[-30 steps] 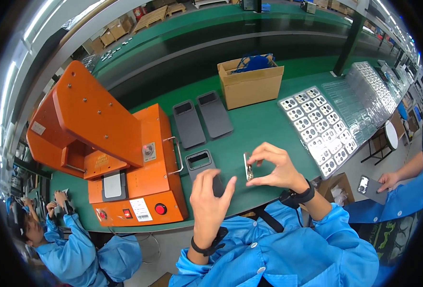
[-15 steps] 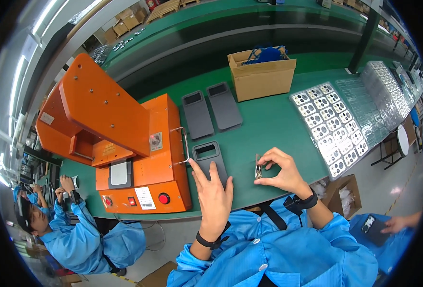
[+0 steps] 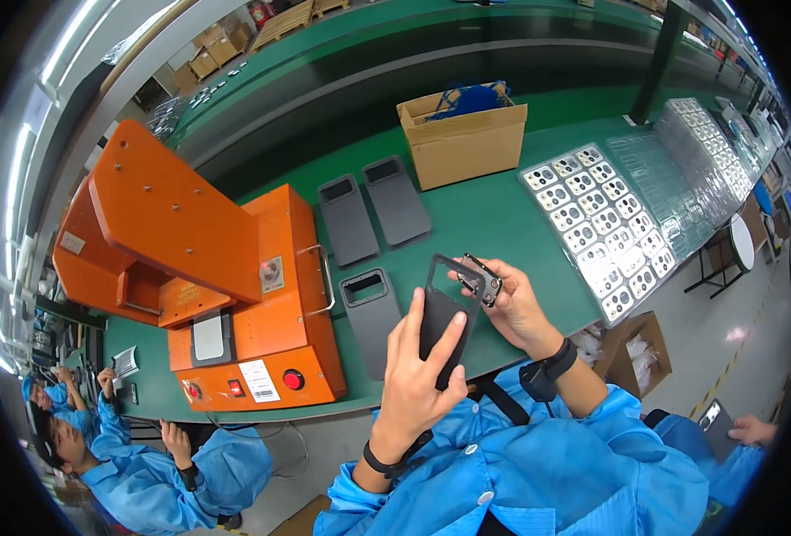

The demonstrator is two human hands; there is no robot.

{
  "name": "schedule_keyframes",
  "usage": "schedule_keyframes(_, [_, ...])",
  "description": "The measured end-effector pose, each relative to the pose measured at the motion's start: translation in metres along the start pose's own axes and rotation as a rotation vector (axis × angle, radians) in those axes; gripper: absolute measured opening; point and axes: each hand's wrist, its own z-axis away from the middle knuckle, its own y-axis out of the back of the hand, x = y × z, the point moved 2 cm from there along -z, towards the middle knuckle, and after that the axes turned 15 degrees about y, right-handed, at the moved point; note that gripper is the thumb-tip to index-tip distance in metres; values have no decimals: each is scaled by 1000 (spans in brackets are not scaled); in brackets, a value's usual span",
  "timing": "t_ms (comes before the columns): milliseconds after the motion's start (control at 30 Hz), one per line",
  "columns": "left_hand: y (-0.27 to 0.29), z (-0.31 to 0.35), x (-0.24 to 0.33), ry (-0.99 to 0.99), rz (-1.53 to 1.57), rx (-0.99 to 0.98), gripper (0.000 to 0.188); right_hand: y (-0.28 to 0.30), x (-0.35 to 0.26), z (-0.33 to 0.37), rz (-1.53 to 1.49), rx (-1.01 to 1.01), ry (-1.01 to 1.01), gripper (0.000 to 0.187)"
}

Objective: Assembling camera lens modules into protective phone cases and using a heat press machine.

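Note:
My left hand (image 3: 416, 380) holds a dark grey phone case (image 3: 435, 330) up over the near part of the table, tilted, its large camera cutout at the top. In my right hand (image 3: 525, 314) is a camera lens plate (image 3: 485, 282), small and dark-faced with round lens rings, pinched between thumb and fingers. The plate is at the case's cutout; whether the two touch I cannot tell. Another grey phone case (image 3: 369, 323) lies on the green table, left of my left hand. Two more cases, a left one (image 3: 348, 220) and a right one (image 3: 395, 202), rest behind it.
An orange press (image 3: 261, 330) with a metal handle stands at left. Clear trays (image 3: 592, 228) of lens plates lie at right. A cardboard box (image 3: 462, 147) sits at the back. Co-workers are at the far left (image 3: 181, 469) and right edge (image 3: 748, 456).
My left hand, open before, now holds a phone case, raised from the near spot where another still lies. My right hand has turned the lens plate and brought it to the case.

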Motion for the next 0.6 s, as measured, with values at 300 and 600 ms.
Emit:
schedule_keyframes(300, [-16,0,4,-27,41,-34,63,-3,10,9,-47,34,-16,71])
schedule_keyframes(600, [-20,3,-1,-19,-1,-14,66,-26,14,10,-46,56,-31,86])
